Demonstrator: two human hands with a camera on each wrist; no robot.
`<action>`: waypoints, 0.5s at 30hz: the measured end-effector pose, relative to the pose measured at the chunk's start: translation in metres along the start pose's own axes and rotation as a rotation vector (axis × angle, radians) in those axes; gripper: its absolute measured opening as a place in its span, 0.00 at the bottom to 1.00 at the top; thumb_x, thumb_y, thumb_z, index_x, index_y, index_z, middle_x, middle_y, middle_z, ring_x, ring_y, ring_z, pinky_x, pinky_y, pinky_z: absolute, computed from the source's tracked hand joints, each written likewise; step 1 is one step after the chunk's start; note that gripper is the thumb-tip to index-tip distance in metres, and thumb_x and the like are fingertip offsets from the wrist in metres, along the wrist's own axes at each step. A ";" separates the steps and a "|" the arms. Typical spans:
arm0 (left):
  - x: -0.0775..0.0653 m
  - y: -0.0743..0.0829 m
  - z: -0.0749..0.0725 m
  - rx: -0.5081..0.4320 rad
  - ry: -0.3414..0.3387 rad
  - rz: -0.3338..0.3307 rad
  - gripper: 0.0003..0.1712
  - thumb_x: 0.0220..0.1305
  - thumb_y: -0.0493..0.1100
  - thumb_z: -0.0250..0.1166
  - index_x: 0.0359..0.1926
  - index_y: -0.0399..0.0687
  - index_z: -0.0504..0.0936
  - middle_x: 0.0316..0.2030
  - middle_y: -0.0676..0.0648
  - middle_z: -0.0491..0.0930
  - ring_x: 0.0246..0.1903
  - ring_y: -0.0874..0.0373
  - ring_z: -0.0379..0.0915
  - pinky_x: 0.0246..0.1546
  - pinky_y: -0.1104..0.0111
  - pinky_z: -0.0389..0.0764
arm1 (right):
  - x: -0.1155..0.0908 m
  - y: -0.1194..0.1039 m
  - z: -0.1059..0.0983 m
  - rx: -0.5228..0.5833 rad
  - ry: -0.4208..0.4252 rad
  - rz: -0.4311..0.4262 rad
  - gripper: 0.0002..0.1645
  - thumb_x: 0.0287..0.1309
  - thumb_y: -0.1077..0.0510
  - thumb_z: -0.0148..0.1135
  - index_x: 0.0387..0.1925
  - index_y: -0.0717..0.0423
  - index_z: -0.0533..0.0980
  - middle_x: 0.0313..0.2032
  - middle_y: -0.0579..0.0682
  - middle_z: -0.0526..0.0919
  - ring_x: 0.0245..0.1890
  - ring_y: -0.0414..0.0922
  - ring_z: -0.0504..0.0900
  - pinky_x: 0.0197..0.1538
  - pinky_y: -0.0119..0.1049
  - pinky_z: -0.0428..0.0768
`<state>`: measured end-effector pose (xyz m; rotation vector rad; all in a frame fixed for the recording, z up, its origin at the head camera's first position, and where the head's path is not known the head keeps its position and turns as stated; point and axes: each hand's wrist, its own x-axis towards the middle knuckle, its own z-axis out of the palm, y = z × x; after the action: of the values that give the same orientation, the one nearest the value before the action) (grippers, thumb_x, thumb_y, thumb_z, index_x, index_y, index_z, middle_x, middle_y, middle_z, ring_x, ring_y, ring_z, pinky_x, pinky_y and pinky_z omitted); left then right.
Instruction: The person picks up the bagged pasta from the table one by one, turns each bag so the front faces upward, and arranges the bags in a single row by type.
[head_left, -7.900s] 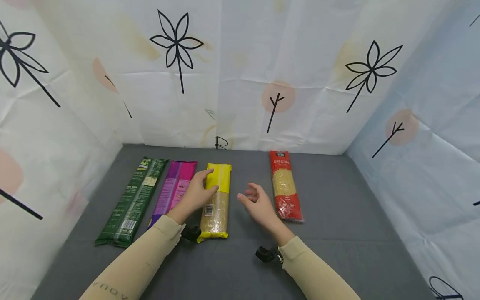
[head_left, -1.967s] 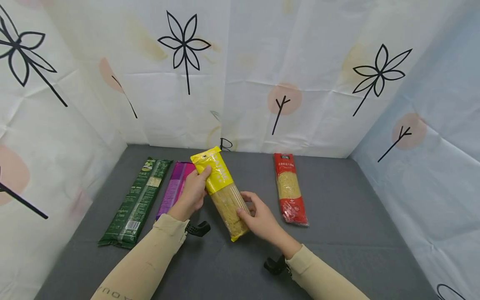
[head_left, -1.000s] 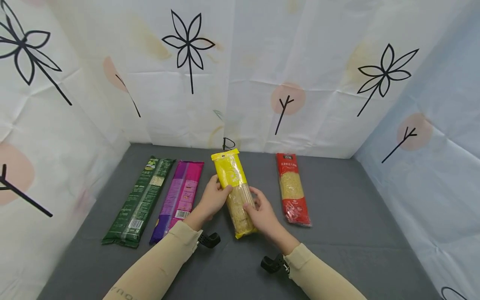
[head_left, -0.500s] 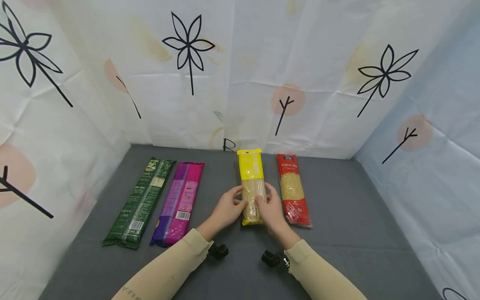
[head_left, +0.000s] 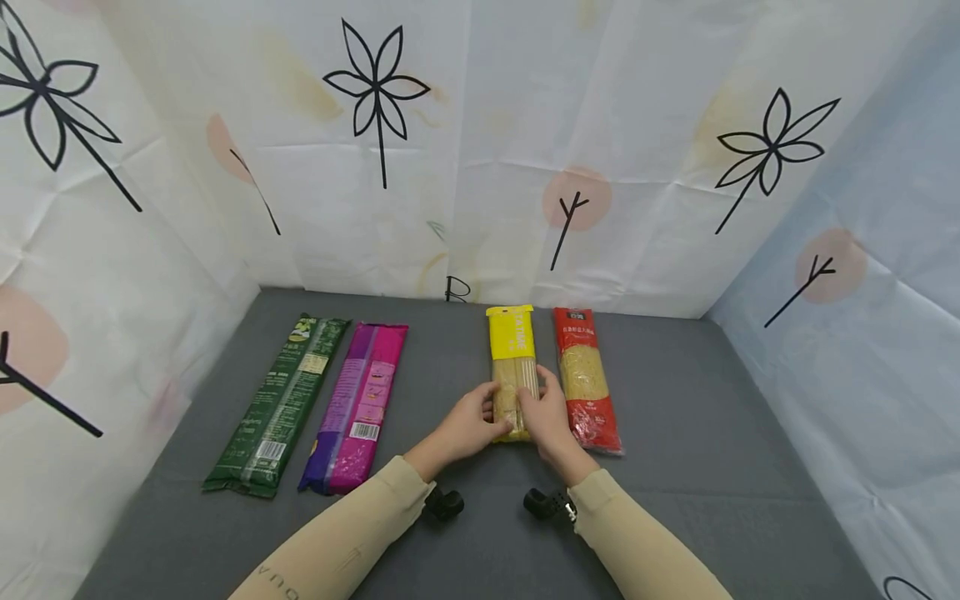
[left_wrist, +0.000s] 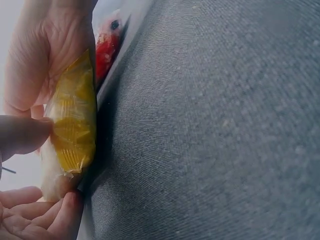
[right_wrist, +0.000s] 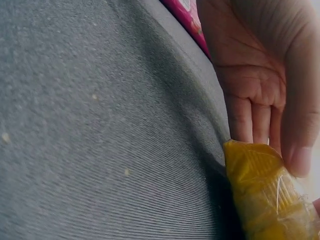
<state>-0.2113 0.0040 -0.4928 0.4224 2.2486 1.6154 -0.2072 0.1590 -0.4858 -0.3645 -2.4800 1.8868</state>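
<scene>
A yellow-topped noodle pack (head_left: 512, 335), with pale strands showing through its clear part, lies on the grey table between both hands. My left hand (head_left: 467, 423) holds its lower left edge, fingers along the side and thumb on top. On the opposite edge my right hand (head_left: 549, 421) grips it, thumb on the front. In the left wrist view the pack's yellow end (left_wrist: 75, 125) faces the camera between the hands. The right wrist view shows the left palm (right_wrist: 255, 65) beside that end; only a sliver of the right hand appears there. Close by on the right lies a red noodle pack (head_left: 587, 375).
A magenta and purple pack (head_left: 367, 392) and a dark green pack (head_left: 277, 408) lie at the left of the grey table (head_left: 675, 467). Patterned white cloth (head_left: 495, 125) hangs behind and along both sides.
Both hands have carried the yellow noodle pack rightward from beside the magenta pack, turned it over and straightened it. It now lies lower, near the red pack. The other packs stay put.
</scene>
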 end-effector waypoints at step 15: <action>0.001 -0.010 -0.008 0.166 -0.077 -0.002 0.47 0.59 0.44 0.71 0.74 0.45 0.55 0.70 0.42 0.58 0.67 0.50 0.60 0.62 0.62 0.66 | 0.004 -0.003 -0.016 -0.303 -0.143 -0.090 0.38 0.67 0.53 0.59 0.72 0.61 0.56 0.58 0.60 0.72 0.48 0.52 0.77 0.48 0.49 0.79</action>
<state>-0.2162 -0.0057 -0.4998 0.5152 2.3318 1.3926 -0.2091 0.1739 -0.4787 -0.1177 -2.8288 1.5567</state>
